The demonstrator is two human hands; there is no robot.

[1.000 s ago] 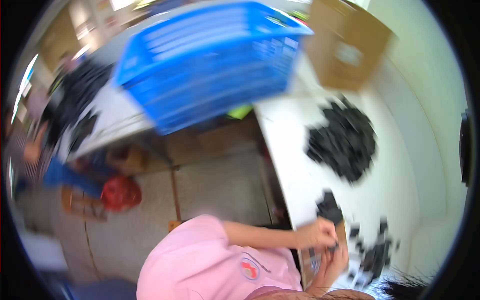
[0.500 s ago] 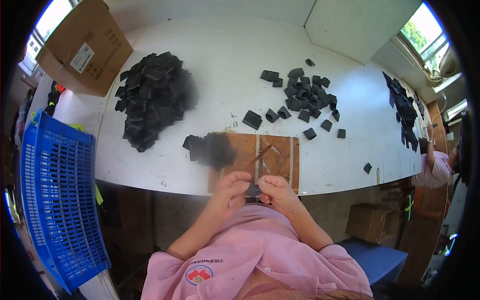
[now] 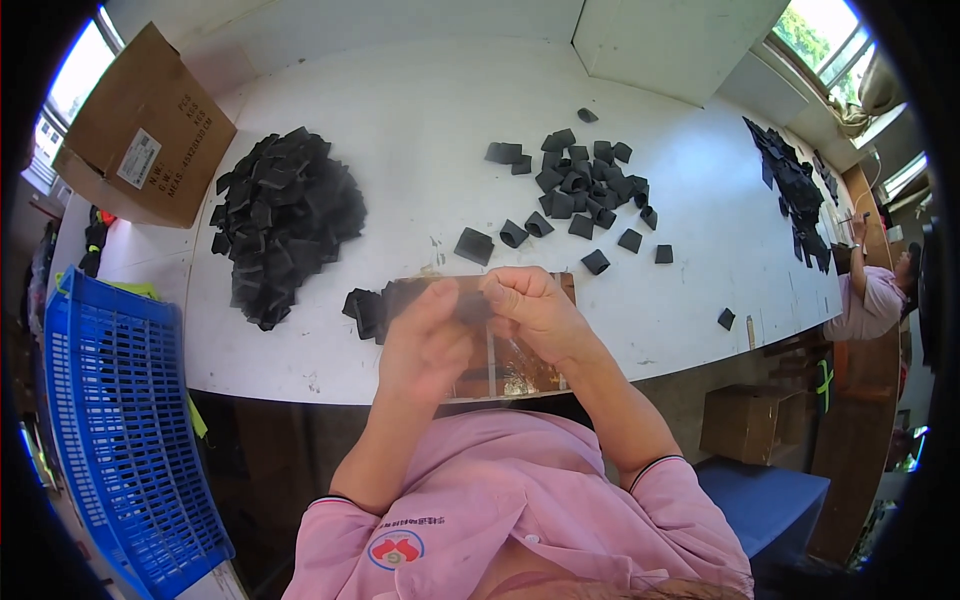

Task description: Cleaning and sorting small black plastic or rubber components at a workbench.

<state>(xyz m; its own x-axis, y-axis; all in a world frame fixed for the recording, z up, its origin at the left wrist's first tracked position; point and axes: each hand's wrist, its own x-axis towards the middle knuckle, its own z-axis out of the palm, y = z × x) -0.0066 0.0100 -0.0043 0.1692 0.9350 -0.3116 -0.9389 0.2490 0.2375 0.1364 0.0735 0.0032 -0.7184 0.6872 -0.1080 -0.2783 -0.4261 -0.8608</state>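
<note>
Both hands, left [image 3: 425, 340] and right [image 3: 530, 305], mid-frame, fingers pinched on a small black piece [image 3: 470, 305] — looks light, floppy, best gripped by its edges.

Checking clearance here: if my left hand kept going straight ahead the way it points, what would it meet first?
Likely the small dark piece pinched between the left hand and right hand; beyond, a loose black piece on the white table. Depth is uncertain.

Brown corrugated cardboard box [image 3: 140, 130] at the far left corner of the white tabletop [image 3: 400, 110], tilted, flaps open. White rectangular paper label [image 3: 138, 158] stuck on its near side, dark print beside it. Smaller brown cardboard box [image 3: 745, 432] on the floor under the tabletop's right end.
</note>
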